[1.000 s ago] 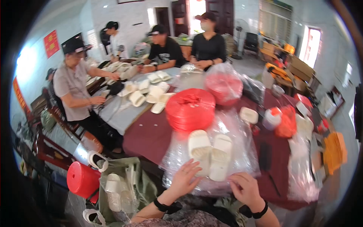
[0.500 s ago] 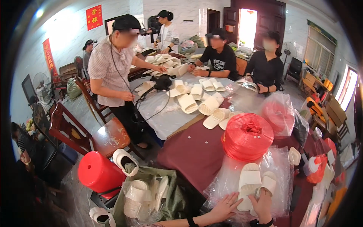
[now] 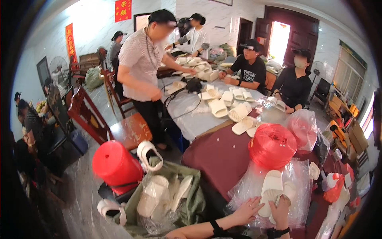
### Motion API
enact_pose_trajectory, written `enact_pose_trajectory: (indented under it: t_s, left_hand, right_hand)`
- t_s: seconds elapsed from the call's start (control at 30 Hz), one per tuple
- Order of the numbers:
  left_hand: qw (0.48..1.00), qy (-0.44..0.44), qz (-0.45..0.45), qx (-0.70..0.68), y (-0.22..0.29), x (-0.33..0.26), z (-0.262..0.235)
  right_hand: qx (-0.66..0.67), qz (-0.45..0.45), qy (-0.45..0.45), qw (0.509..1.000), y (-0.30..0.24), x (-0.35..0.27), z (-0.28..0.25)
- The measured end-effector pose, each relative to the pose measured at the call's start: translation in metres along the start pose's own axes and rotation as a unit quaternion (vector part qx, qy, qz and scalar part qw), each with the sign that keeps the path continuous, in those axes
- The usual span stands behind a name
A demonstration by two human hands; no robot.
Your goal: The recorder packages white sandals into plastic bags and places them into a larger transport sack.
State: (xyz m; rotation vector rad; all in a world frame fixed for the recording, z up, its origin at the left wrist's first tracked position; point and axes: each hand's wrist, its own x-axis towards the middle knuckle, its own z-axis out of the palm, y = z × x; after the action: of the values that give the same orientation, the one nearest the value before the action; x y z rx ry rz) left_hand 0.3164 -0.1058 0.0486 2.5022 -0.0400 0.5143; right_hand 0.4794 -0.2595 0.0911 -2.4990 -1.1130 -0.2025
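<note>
A pair of cream slippers lies on clear plastic bags at the near right of the table. My left hand is open, its fingers spread over the bags and the fingertips at the near end of the left slipper. Beside it, my right hand has its thumb and fingers around the near end of the pair, closed on the right slipper. That slipper's near end is partly hidden by the hand. Both wrists wear black bands.
A large red twine roll stands beyond the bags. At left, a green sack holds bagged slippers, next to a red stool. More slippers cover the far table. A person in a patterned shirt stands there; others sit opposite.
My view has turned left, so the scene sits farther right. Both hands remain at the slippers. The standing person's near arm has lifted from the cable to waist height.
</note>
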Motion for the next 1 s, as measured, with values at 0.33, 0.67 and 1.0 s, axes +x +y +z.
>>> enact_pose_trajectory:
  t_s: [0.33,0.67,1.0]
  left_hand:
    - [0.998,-0.062,0.025,-0.015,-0.007,0.010,-0.021]
    - [0.997,0.005,-0.021,-0.072,-0.029,0.019,-0.147]
    - [0.844,0.130,-0.491,0.171,-0.244,-0.017,-0.280]
  right_hand:
    - [0.007,0.026,-0.023,0.999,-0.004,0.002,0.000]
    - [0.022,0.050,-0.033,0.998,-0.010,0.003,-0.004]
    - [0.053,-0.006,-0.104,0.993,-0.044,0.001,-0.077]
